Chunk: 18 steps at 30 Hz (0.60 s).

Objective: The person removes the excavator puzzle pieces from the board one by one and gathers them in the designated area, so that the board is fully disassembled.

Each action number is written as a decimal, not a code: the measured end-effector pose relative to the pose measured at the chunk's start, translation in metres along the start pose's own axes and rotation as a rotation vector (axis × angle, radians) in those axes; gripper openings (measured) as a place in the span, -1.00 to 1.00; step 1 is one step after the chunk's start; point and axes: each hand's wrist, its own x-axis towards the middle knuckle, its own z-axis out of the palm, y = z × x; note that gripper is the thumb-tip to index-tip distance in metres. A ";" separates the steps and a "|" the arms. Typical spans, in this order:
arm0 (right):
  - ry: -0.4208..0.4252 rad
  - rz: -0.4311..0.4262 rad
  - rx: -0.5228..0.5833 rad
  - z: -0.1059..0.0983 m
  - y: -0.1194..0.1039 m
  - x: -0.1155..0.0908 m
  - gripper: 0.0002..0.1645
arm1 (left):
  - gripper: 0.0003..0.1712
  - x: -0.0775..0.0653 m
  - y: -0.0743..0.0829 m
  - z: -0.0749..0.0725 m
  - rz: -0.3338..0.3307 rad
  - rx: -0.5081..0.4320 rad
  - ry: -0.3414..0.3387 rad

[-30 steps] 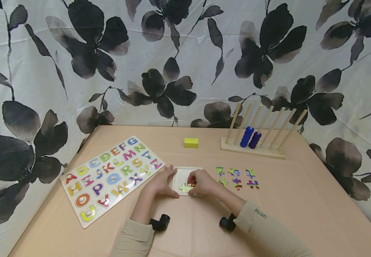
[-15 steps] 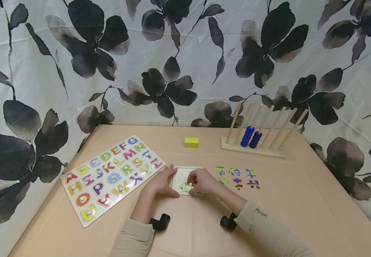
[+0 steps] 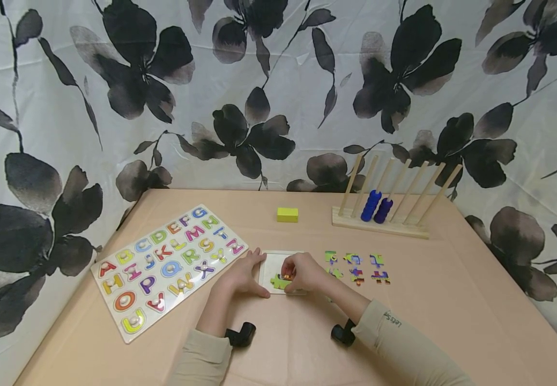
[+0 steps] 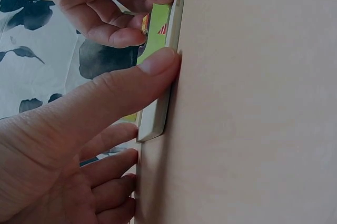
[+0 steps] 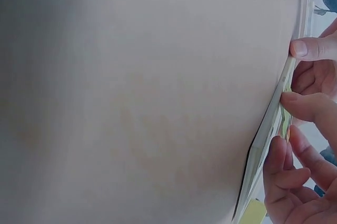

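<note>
In the head view, a small white puzzle tray [image 3: 270, 264] lies at the middle of the table. My left hand [image 3: 242, 274] is spread around its near left corner. In the left wrist view, the left thumb presses the near edge and the fingers touch the left side. My right hand [image 3: 304, 274] reaches over the tray's right part, thumb and fingers pinching a jigsaw puzzle piece [image 3: 286, 277] with a red-yellow patch, mostly hidden by the fingers. Next to it, a green puzzle piece [image 3: 277, 281] shows inside the tray. Several loose puzzle pieces [image 3: 356, 273] lie to the right.
An alphabet board [image 3: 160, 273] with colored letters lies left. A yellow block [image 3: 287, 215] sits beyond the tray. At the back right stands a wooden peg rack [image 3: 379, 227] with blue and dark purple beads [image 3: 371, 206]. A floral cloth [image 3: 317, 96] hangs behind the table.
Both hands stay almost in place. The green piece in the tray, beside the right fingertips, has shifted very slightly and looks a deeper green.
</note>
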 end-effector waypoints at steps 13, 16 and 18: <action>0.015 -0.012 0.011 -0.002 0.002 -0.006 -0.66 | 0.09 -0.001 0.002 0.000 -0.010 -0.014 -0.006; 0.029 -0.003 0.038 -0.005 0.003 -0.010 -0.67 | 0.09 -0.001 0.002 -0.001 -0.013 -0.016 -0.001; 0.033 0.008 0.050 -0.008 0.006 -0.013 -0.67 | 0.09 -0.001 0.002 -0.001 -0.016 -0.018 -0.001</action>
